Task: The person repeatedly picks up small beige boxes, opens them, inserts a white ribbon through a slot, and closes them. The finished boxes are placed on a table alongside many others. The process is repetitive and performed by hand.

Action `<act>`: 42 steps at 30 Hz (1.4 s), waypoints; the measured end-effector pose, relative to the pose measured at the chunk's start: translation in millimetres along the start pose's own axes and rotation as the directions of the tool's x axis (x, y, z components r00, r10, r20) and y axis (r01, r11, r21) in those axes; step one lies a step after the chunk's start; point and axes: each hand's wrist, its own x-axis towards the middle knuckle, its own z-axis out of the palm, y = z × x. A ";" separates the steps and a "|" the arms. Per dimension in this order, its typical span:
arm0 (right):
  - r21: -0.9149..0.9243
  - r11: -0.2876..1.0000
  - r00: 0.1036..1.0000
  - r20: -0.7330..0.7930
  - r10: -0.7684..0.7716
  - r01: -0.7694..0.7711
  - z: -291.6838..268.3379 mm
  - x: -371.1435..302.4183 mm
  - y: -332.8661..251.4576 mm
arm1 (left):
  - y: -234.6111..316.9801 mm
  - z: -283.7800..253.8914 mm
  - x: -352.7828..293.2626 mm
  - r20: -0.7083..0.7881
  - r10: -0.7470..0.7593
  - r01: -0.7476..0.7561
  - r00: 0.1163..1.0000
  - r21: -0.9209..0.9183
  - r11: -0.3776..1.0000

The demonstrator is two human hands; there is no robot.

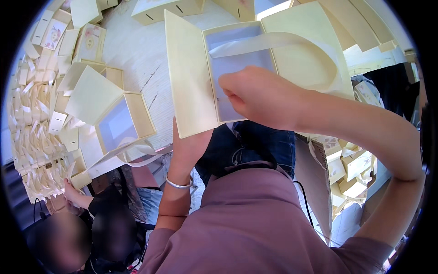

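A cream gift box with a pale lavender inside stands open in front of me. One cover panel folds out to the left, a wider one to the right. A loose white ribbon arcs from the inside over the right panel. My right hand is closed over the box's inside near its front end; whatever its fingers hold is hidden. Behind the left panel's lower edge is my left hand, touching or supporting the box from below. The panel covers its fingers.
Another open box with trailing ribbon sits left on the white table. Many boxes and ribbons pile up at far left. A person's hand works there. A carton of boxes stands right of my lap.
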 end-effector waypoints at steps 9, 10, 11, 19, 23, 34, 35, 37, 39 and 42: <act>-0.038 0.999 0.999 -0.035 0.006 -0.007 8.2 4.2 -4.9 | -9.6 -2.7 8.0 -0.005 0.107 -0.105 0.994 0.117 0.987; -0.180 0.976 0.984 -0.102 -0.143 0.123 9.4 2.4 -8.7 | -13.6 -4.7 7.0 -0.023 0.173 -0.168 0.985 0.145 0.975; -0.332 0.914 0.944 -0.147 -0.294 0.233 8.5 -0.8 -16.3 | -16.0 -8.6 9.1 -0.112 0.178 -0.166 0.978 0.102 0.981; -0.585 0.803 0.929 -0.223 -0.296 0.116 37.0 -45.6 -10.5 | 41.4 -73.5 -35.2 -0.534 -0.165 -0.419 0.829 -0.789 0.450; -0.582 0.792 0.914 -0.193 -0.358 0.187 23.4 -54.7 -2.2 | 43.5 -129.7 -83.2 -0.729 -0.031 -0.644 0.684 -0.623 0.444; -0.585 0.559 0.782 0.233 -0.577 0.587 12.2 -13.2 -9.4 | -55.2 -117.5 -162.8 -0.579 -0.655 0.121 0.486 -0.697 0.707; -0.579 0.518 0.742 0.250 -0.622 0.630 13.2 -0.7 -5.7 | -63.4 -119.3 -157.2 -0.619 -0.595 0.151 0.513 -0.617 0.772; -0.537 0.527 0.730 0.284 -0.622 0.658 13.0 15.2 -4.1 | -66.0 -131.4 -136.4 -0.723 -0.400 0.209 0.563 -0.343 0.916; -0.464 0.602 0.750 0.263 -0.607 0.650 15.6 23.0 -9.0 | -62.0 -152.8 -114.2 -0.709 -0.274 0.201 0.650 -0.188 0.961; -0.445 0.669 0.800 0.243 -0.549 0.595 17.0 26.2 -19.8 | -64.1 -184.7 -97.9 -0.511 -0.359 0.197 0.781 -0.343 0.918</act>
